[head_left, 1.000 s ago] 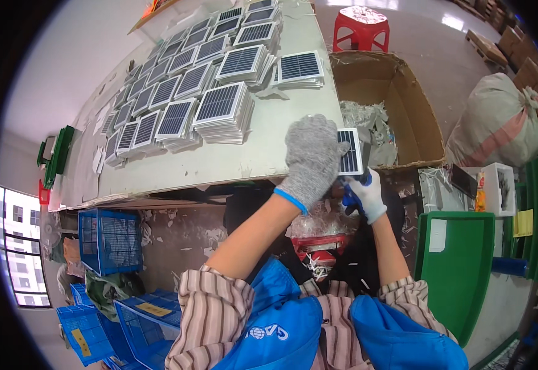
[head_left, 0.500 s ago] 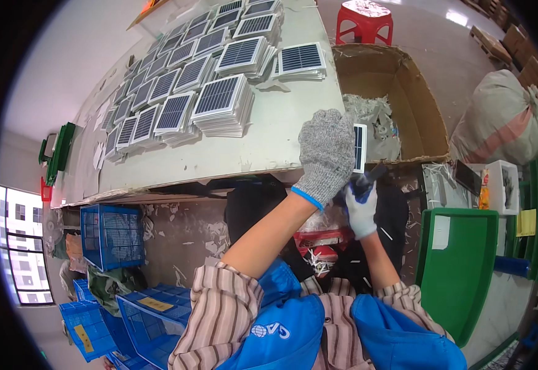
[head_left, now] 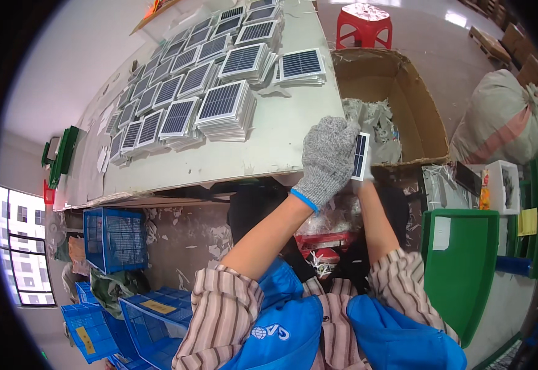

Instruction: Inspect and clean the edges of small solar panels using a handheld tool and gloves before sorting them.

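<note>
My left hand (head_left: 329, 151), in a grey knitted glove, is closed around the left side of a small solar panel (head_left: 360, 156) with a white frame. The panel stands on edge at the table's front corner, beside the carton. My right hand (head_left: 368, 175), in a white glove, is close behind and below the panel. Its fingers are hidden there, so what it holds does not show. Stacks of similar solar panels (head_left: 227, 111) cover the left and far parts of the white table (head_left: 275, 145).
An open cardboard carton (head_left: 420, 117) with white scraps (head_left: 383, 132) adjoins the table on the right. A green tray (head_left: 460, 271) lies at my right, with a tied sack (head_left: 497, 117) beyond. Blue crates (head_left: 115, 240) stand at lower left. A red stool (head_left: 364, 26) is at the back.
My right hand, which showed a dark and blue tool, has moved up behind the panel, hiding the tool. My left hand with the panel has shifted slightly down and right.
</note>
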